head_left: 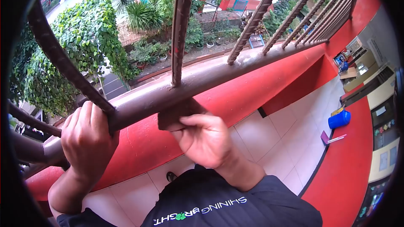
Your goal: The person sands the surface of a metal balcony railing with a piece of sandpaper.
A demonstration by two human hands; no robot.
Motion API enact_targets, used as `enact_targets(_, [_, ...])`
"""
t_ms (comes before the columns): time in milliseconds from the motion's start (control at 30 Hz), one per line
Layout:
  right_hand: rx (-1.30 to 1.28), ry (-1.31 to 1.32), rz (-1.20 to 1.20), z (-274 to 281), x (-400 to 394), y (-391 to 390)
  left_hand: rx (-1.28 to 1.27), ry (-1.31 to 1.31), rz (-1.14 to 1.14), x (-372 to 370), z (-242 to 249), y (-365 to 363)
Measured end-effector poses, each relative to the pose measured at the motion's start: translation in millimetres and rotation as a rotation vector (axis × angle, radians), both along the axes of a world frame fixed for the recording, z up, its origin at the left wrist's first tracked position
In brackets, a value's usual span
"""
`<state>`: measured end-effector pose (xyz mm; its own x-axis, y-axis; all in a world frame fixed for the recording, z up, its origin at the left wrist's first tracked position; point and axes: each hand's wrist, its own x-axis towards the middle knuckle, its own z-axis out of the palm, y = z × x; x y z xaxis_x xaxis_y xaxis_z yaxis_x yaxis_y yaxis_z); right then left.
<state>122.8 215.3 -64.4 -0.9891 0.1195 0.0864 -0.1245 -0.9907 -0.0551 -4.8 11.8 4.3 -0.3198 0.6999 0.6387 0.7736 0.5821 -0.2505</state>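
A thick brown metal railing pipe point(202, 77) runs across the view, with ridged upright bars point(179, 29) rising from it. My left hand point(87, 132) is closed around the pipe at the left, beside the base of a bar. Lower and to the right, my right hand point(206, 136) pinches a dark brown sheet that looks like sandpaper point(179, 113) between thumb and fingers, palm turned up. The sheet lies at the underside of the pipe. Its far edge is partly hidden by the pipe, and the fingers beneath it are mostly covered.
A red low wall point(160, 138) stands below the railing, above a pale tiled floor point(269, 138). To the right, a blue container point(339, 119) sits on a red ledge point(349, 164) near a purple item point(324, 138). Beyond the bars are plants point(71, 46) and a courtyard, lower down.
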Motion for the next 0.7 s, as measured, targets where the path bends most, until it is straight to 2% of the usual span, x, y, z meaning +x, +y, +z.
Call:
enact_targets(33, [-0.008, 0.188, 0.173, -8, -1, 31, -0.005, -0.003, 0.001, -1, 0, -1])
enact_targets(67, [0.155, 0.158, -0.014, -12, 4, 62, -0.009, -0.008, -0.001, -1, 0, -1])
enact_targets(133, [0.168, -0.401, -0.492, 38, 1, 91, -0.005, -0.012, -0.016, -3, 1, -3])
enact_targets(167, [0.174, -0.403, -0.490, 36, -1, 87, -0.005, -0.008, -0.024, -3, 2, -3])
enact_targets(233, [0.022, 0.066, -0.180, 23, -5, 63, 0.001, -0.005, -0.030, -2, 2, -2])
enact_targets(267, [0.026, 0.056, 0.017, 2, -5, 46, -0.012, -0.007, -0.024, -2, 1, -2])
enact_targets(333, [0.121, 0.110, 0.037, 13, -5, 52, -0.028, -0.008, -0.019, -3, 2, -5])
enact_targets(400, [0.011, 0.101, -0.198, 16, -4, 95, -0.030, -0.001, -0.027, -3, 1, -5])
enact_targets(433, [0.188, -0.062, -0.316, 16, 0, 118, -0.026, -0.003, -0.025, -3, 1, -5])
enact_targets(467, [0.191, -0.066, -0.314, 14, -3, 111, -0.030, -0.009, -0.031, -2, 2, -5])
enact_targets(533, [0.090, 0.125, -0.159, 6, -17, 69, -0.036, -0.007, -0.035, -3, 4, -4])
enact_targets(567, [-0.060, -0.021, -0.041, 3, -18, 42, -0.042, -0.002, -0.029, -3, 4, -4])
enact_targets(600, [-0.112, 0.134, 0.122, -22, -14, 34, -0.049, 0.000, -0.026, -2, 3, -5])
enact_targets(667, [0.068, -0.037, 0.043, 3, 5, 63, -0.068, -0.014, -0.027, -3, 3, -8])
enact_targets(700, [0.135, -0.287, -0.172, 46, 5, 69, -0.068, 0.001, -0.020, -3, 2, -8])
